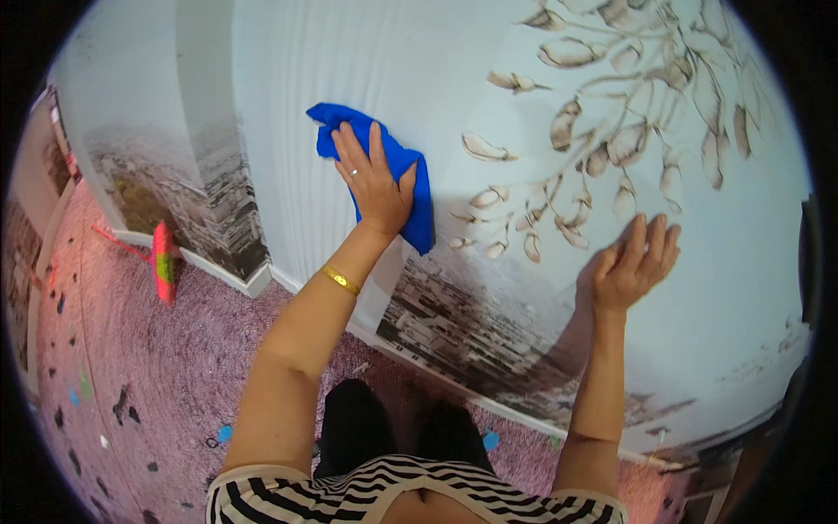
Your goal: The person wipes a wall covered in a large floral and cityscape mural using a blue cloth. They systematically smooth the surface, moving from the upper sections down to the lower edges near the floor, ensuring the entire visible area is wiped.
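Note:
My left hand [376,183] lies spread on a blue cloth [420,196], pressing it flat against a pale wall with a printed mural [524,98]. A ring and a gold-coloured bracelet [340,280] are on that hand and wrist. To the right, my right hand [635,262] is raised at the wall just below the printed pods or buds, fingers slightly bent, with no object seen in it. Its palm side is hidden, so I cannot tell whether it touches the wall. The cloth's top corner sticks out beyond the left fingertips.
A wall corner with a white baseboard [258,281] juts out at left. A pink, red and green object [163,263] stands near it. Below spreads a pinkish-purple floor [190,367] strewn with small dark and blue bits. Dark objects stand at the right edge.

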`<state>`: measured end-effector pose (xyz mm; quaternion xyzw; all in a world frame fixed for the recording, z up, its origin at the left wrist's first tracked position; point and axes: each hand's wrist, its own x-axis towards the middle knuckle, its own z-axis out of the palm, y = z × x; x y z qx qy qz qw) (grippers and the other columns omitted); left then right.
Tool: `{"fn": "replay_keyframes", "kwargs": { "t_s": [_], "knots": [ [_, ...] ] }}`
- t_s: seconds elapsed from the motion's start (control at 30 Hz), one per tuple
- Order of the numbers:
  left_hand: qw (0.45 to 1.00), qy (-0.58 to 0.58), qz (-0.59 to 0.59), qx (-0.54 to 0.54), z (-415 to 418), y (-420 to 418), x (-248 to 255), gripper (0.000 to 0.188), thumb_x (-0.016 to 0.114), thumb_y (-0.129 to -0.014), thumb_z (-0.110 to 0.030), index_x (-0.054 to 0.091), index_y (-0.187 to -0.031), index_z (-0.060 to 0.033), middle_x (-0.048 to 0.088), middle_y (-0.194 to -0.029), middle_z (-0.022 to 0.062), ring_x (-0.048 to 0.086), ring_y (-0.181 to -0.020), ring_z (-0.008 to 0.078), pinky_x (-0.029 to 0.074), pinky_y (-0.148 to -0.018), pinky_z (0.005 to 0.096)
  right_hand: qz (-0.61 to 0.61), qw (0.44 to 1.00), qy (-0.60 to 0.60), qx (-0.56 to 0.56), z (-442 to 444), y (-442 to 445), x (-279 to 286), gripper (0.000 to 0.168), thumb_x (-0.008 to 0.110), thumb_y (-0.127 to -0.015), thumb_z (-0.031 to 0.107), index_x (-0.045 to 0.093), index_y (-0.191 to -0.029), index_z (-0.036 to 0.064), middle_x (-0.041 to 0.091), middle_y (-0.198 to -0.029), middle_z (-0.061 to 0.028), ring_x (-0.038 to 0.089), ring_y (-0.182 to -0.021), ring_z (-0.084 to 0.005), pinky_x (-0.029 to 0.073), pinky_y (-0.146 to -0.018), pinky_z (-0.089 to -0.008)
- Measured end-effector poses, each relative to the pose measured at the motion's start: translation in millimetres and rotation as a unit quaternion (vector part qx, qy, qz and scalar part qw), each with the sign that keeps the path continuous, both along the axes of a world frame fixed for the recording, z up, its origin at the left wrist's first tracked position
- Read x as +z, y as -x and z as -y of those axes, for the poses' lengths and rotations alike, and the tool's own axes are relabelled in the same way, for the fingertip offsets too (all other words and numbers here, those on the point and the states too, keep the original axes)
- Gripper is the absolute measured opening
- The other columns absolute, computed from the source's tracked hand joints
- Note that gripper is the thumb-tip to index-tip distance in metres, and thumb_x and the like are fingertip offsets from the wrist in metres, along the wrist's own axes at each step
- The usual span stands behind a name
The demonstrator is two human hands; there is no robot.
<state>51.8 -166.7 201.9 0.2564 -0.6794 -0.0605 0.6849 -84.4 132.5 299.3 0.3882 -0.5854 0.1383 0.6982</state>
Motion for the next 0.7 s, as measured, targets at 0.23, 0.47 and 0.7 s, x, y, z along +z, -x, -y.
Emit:
{"fn": "replay_keyframes", "kwargs": {
  "t_s": [0.23, 0.47, 0.7],
  "knots": [
    [0.993, 0.061, 0.047, -0.089, -75, 26, -34, 0.086, 0.067, -0.075, -0.042, 0.027, -0.143, -0.0086, 0.008, -0.148, 0.0336, 0.009, -0.134, 0.0572, 0.017, -0.096, 0.0729, 0.001, 1.000, 0.011, -0.009, 1, 3, -1, 0.047, 0.052, -0.077, 0.012, 0.057, -0.124, 0.009, 0.047, -0.136, -0.0133, 0.035, -0.131, -0.0375, 0.021, -0.108, -0.0529],
    [0.945, 0.248, 0.143, -0.161, -162, 62, 18, 0.083, 0.079, -0.058, -0.045, 0.048, -0.132, -0.0226, 0.029, -0.142, 0.0276, 0.026, -0.132, 0.0492, 0.027, -0.093, 0.0688, 0.008, 1.000, 0.020, 0.017, -1, 4, 0, 0.044, 0.054, -0.076, 0.015, 0.060, -0.119, 0.009, 0.049, -0.133, -0.0138, 0.038, -0.129, -0.0381, 0.025, -0.105, -0.0542],
    [0.944, 0.301, 0.097, -0.096, -182, 74, 39, 0.051, 0.058, -0.077, -0.044, 0.061, -0.121, -0.0200, 0.046, -0.136, 0.0228, 0.040, -0.128, 0.0411, 0.027, -0.097, 0.0617, 0.065, 0.990, 0.020, 0.126, -11, 0, -2, 0.036, 0.062, -0.073, 0.017, 0.068, -0.108, 0.012, 0.056, -0.127, -0.0096, 0.045, -0.126, -0.0323, 0.025, -0.107, -0.0554]
  ]
}}
